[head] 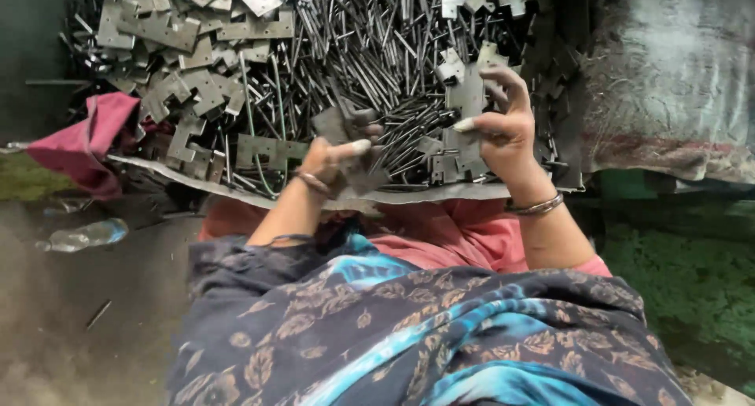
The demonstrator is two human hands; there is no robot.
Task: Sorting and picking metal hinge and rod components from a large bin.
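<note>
Hinge plate [465, 99] pinched in right hand [507, 131], another [338, 124] gripped by left hand [334, 162] over loose pins [370, 52]; risked cut fingers on sharp edges.

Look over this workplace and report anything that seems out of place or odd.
A clear plastic bottle lies on its side on the dirty floor at the left. A pink cloth is bunched against the heap of metal plates and pins.
</note>
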